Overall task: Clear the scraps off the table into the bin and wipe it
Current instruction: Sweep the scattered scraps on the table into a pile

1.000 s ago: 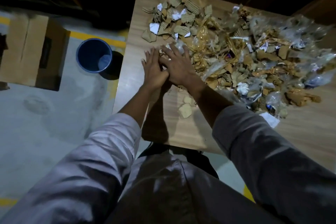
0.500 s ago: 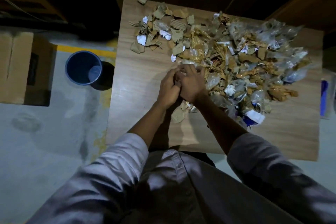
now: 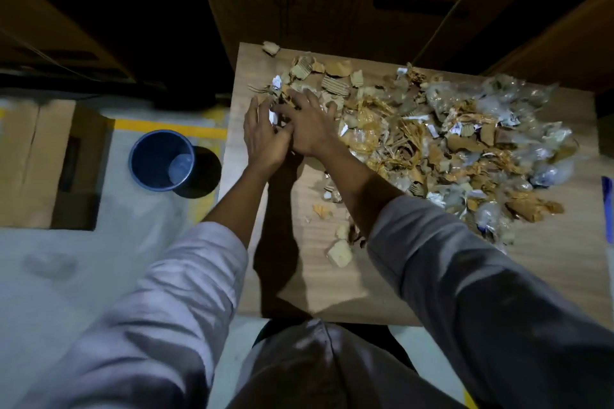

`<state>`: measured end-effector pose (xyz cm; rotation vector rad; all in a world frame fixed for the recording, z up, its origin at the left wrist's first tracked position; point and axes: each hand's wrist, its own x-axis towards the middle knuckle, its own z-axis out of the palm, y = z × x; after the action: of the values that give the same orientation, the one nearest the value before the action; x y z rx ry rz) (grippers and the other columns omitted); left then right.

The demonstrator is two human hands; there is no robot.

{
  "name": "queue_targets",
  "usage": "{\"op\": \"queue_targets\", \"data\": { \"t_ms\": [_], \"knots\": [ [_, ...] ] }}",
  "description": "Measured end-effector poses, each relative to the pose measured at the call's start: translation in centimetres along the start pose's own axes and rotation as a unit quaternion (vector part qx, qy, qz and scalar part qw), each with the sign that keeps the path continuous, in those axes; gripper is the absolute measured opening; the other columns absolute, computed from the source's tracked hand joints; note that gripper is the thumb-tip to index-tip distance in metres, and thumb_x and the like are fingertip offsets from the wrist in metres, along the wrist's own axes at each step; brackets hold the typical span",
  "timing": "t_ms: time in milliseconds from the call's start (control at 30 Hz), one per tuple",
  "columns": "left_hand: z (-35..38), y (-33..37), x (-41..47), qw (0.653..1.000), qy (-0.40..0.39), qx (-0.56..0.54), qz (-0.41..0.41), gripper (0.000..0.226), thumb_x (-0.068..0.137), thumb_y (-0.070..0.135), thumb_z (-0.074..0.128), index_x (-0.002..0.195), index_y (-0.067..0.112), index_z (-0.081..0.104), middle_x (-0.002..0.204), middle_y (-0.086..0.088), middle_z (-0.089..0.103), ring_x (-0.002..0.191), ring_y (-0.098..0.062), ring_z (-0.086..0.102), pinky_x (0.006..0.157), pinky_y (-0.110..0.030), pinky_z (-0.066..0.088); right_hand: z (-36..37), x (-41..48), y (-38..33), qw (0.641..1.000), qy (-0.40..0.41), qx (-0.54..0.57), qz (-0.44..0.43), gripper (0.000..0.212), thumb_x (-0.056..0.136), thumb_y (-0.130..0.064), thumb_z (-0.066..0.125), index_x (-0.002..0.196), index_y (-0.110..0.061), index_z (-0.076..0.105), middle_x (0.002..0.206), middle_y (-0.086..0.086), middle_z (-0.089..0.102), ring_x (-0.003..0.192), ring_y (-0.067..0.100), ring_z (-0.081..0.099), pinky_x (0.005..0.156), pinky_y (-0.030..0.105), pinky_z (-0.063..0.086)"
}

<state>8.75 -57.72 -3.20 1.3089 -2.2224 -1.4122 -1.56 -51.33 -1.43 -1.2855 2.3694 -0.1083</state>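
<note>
The left hand (image 3: 262,139) and right hand (image 3: 309,124) are laid flat on the scraps (image 3: 415,129), upper middle of the frame. Nothing is gripped.

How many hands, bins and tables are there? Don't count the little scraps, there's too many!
Hands: 2, the left hand and the right hand
Bin: 1
Table: 1
Total: 4

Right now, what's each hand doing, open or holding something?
Left hand: open, fingers straight, against the scraps.
Right hand: open, spread flat on the scraps.
</note>
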Motion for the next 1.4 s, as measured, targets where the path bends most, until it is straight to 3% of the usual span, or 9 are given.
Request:
{"op": "queue_targets", "data": {
  "t_ms": [200, 633, 733, 867, 967, 1100, 1233, 1300, 1400],
  "knots": [
    [0.7, -1.3, 1.7, 0.996, -0.081, -0.031, -0.019, 0.090, 0.078, 0.032, 0.049, 0.163, 0.018, 0.025, 0.171, -0.006, 0.017, 0.159, -0.031, 0.004, 0.128, -0.050, 0.013, 0.2, 1.2, 0.3, 0.997, -0.062, -0.047, -0.012, 0.057, 0.099, -0.034, 0.057, 0.153, -0.042, 0.041, 0.175, -0.003, 0.006, 0.161, 0.031, -0.003, 0.117, 0.071, 0.013],
    [7.7, -0.6, -3.9, 0.987, -0.148, -0.059, 0.039, 0.070, 0.084, 0.024, 0.054, 0.154, 0.024, 0.046, 0.165, -0.001, 0.033, 0.155, -0.025, 0.020, 0.121, -0.056, 0.030, 2.4, -6.0, 7.8, 0.999, -0.030, -0.038, -0.012, 0.058, 0.100, -0.035, 0.056, 0.155, -0.027, 0.040, 0.173, 0.007, 0.015, 0.159, 0.033, 0.008, 0.124, 0.060, 0.014],
    [8.5, -0.3, -5.4, 0.981, -0.171, -0.083, 0.040, 0.066, 0.083, 0.023, 0.056, 0.149, 0.021, 0.052, 0.156, -0.005, 0.046, 0.146, -0.024, 0.040, 0.114, -0.053, 0.042, 3.0, -8.1, 9.1, 0.999, -0.024, -0.036, 0.007, 0.050, 0.099, -0.041, 0.054, 0.147, -0.027, 0.050, 0.168, 0.010, 0.026, 0.157, 0.033, 0.019, 0.120, 0.057, 0.018],
    [7.1, 1.1, -5.3, 0.988, -0.059, -0.100, 0.100, 0.037, 0.088, 0.025, 0.061, 0.123, 0.023, 0.071, 0.116, 0.012, 0.072, 0.113, -0.019, 0.064, 0.101, -0.052, 0.049, 2.4, -8.4, 9.0, 0.994, 0.107, -0.029, 0.019, 0.042, 0.095, -0.048, 0.047, 0.121, -0.028, 0.072, 0.146, 0.011, 0.053, 0.139, 0.032, 0.046, 0.111, 0.054, 0.029],
    [5.2, 2.1, -3.4, 0.989, 0.060, -0.101, 0.093, 0.027, 0.087, 0.032, 0.060, 0.109, 0.042, 0.071, 0.093, 0.031, 0.067, 0.102, -0.019, 0.063, 0.099, -0.056, 0.047, 0.7, -6.7, 7.6, 0.985, 0.170, -0.003, 0.035, 0.041, 0.097, -0.051, 0.045, 0.106, -0.024, 0.075, 0.136, 0.010, 0.057, 0.129, 0.029, 0.052, 0.106, 0.049, 0.030],
    [3.5, 1.6, 0.3, 0.991, 0.117, -0.025, 0.054, 0.038, 0.088, 0.035, 0.063, 0.123, 0.023, 0.070, 0.118, 0.005, 0.071, 0.121, -0.023, 0.055, 0.108, -0.050, 0.041, -0.2, -3.8, 5.6, 0.989, 0.143, 0.039, 0.020, 0.029, 0.097, -0.047, 0.061, 0.113, -0.025, 0.069, 0.148, 0.008, 0.050, 0.141, 0.028, 0.042, 0.110, 0.051, 0.025],
    [1.8, 0.4, 4.7, 0.991, 0.070, 0.109, 0.039, 0.075, 0.089, 0.036, 0.070, 0.156, 0.024, 0.039, 0.167, -0.007, 0.027, 0.155, -0.031, 0.018, 0.122, -0.048, 0.017, 0.0, -2.0, 4.2, 0.992, 0.114, 0.050, 0.007, 0.040, 0.095, -0.049, 0.064, 0.131, -0.030, 0.064, 0.157, 0.005, 0.043, 0.148, 0.027, 0.033, 0.114, 0.055, 0.025],
    [1.5, 0.0, 7.0, 0.991, 0.036, 0.119, 0.039, 0.083, 0.091, 0.039, 0.069, 0.161, 0.025, 0.027, 0.172, -0.006, 0.011, 0.158, -0.032, 0.005, 0.125, -0.047, 0.009, 0.4, -1.6, 3.8, 0.991, 0.119, 0.059, 0.010, 0.041, 0.095, -0.050, 0.063, 0.131, -0.031, 0.062, 0.158, 0.005, 0.041, 0.148, 0.026, 0.031, 0.115, 0.056, 0.024],
    [2.0, 0.1, 8.9, 0.992, -0.025, 0.117, 0.041, 0.078, 0.097, 0.037, 0.064, 0.162, 0.017, 0.024, 0.171, -0.009, 0.015, 0.159, -0.031, 0.006, 0.128, -0.046, 0.007, 0.7, -1.0, 3.6, 0.992, 0.108, 0.069, 0.023, 0.044, 0.095, -0.047, 0.064, 0.135, -0.030, 0.059, 0.159, 0.005, 0.038, 0.148, 0.025, 0.027, 0.112, 0.055, 0.023]
  ]
}}
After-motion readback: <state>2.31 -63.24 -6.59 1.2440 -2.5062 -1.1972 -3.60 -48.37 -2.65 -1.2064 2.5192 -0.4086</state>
